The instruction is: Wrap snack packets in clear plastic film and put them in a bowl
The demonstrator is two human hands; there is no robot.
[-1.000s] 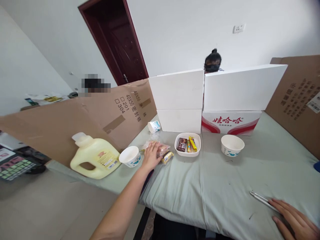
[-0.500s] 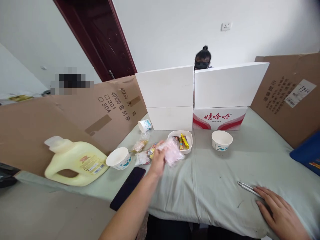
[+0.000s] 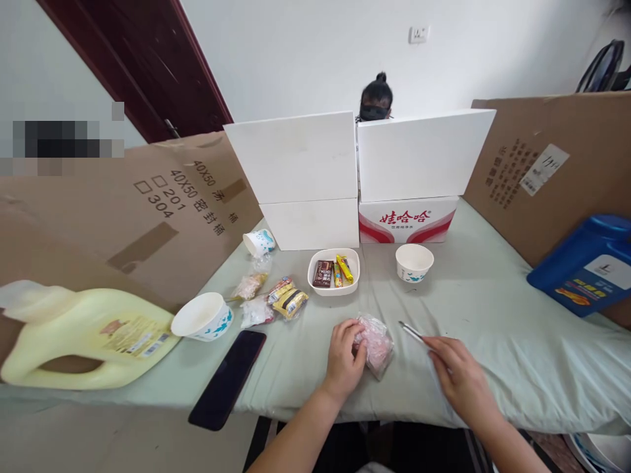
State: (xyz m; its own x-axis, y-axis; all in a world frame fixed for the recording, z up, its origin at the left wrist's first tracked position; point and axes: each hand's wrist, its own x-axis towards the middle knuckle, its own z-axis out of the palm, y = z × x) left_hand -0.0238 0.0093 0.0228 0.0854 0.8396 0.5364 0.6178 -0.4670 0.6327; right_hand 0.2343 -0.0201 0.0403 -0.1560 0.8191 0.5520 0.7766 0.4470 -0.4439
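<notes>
Your left hand (image 3: 345, 358) curls its fingers around the crinkly clear plastic packet of pink contents (image 3: 377, 343), which rests on the pale green cloth (image 3: 493, 341). Your right hand (image 3: 456, 371) pinches thin metal tweezers (image 3: 411, 332), whose tip is just right of the packet. Half a second ago the packet was aloft near the white oval dish (image 3: 311, 281), and your right hand lay flat.
</notes>
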